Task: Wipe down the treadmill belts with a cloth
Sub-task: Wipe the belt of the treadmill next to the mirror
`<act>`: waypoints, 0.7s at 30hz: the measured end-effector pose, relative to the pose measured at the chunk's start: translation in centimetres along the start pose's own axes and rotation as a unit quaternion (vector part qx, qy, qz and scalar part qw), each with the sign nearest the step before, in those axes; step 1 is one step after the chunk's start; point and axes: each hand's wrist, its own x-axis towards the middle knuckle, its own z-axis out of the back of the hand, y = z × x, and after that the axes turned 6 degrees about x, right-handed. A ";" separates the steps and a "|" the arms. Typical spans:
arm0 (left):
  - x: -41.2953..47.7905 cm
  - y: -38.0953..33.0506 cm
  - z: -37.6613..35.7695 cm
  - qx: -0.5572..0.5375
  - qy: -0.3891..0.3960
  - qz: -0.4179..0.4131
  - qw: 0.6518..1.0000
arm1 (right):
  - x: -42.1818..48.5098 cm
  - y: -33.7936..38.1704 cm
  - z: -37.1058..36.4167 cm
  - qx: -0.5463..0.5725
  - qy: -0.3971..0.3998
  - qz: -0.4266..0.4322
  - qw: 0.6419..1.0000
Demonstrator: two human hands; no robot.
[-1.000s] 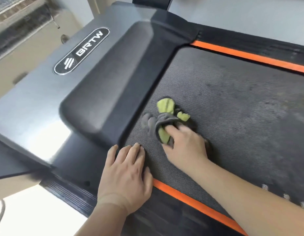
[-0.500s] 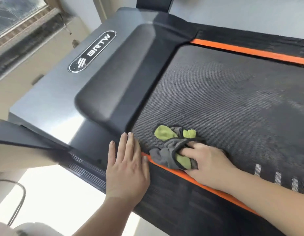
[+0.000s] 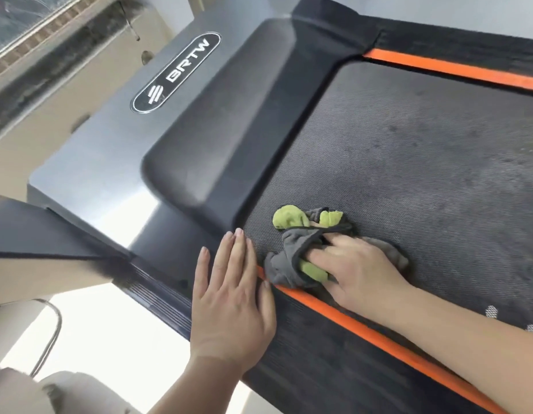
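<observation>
Right hand (image 3: 359,271) is on the cloth (image 3: 284,264), fingers (image 3: 322,252) curled into its folds and gripping it, pressing it down onto the treadmill belt (image 3: 423,174). The cloth is bunched, grey with green patches. It sits at the belt's near-left corner, and its near edge overlaps the near orange stripe (image 3: 364,324). Part of the cloth is hidden under my palm.

Left hand (image 3: 229,306) is flat with fingers straight and together, holding nothing. The palm rests on the dark side rail (image 3: 304,369), the fingertips reach the belt corner where it meets the motor cover (image 3: 217,130), and the thumb lies along the orange stripe. It's just left of the cloth; can't tell whether they touch.

The belt is a dark textured mesh with blotchy lighter and darker areas to the far right. A second orange stripe (image 3: 453,70) runs along its far edge. There's an oval BRTW badge (image 3: 175,73) on the grey housing to the far left. A cable (image 3: 50,333) lies on the floor at near left.
</observation>
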 end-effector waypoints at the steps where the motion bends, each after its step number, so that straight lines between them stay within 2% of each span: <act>1: 0.0 0.0 0.0 -0.003 -0.004 0.000 1.000 | 2.0 0.5 -0.4 0.008 -0.008 -0.007 1.000; 5: 0.2 0.1 0.0 -0.004 -0.013 -0.002 1.000 | 9.2 2.1 -1.5 0.063 0.024 -0.083 0.994; 7: 0.2 0.1 0.2 -0.003 -0.009 0.000 1.000 | 9.1 1.4 -1.1 0.062 0.041 -0.080 0.994; 11: 0.2 0.0 0.3 -0.003 -0.021 0.003 1.000 | 2.4 -0.6 2.1 0.068 0.061 -0.088 0.992; 16: 0.1 0.1 0.2 -0.005 -0.023 0.002 1.000 | -8.6 -3.5 5.6 0.088 0.042 -0.138 0.986; 18: 0.1 0.0 0.2 -0.003 -0.021 0.007 1.000 | -10.0 -3.5 5.6 0.074 0.022 -0.153 0.985; 21: 0.0 -0.1 0.2 0.003 -0.014 0.011 1.000 | -7.2 -2.7 3.9 0.017 -0.032 -0.140 0.989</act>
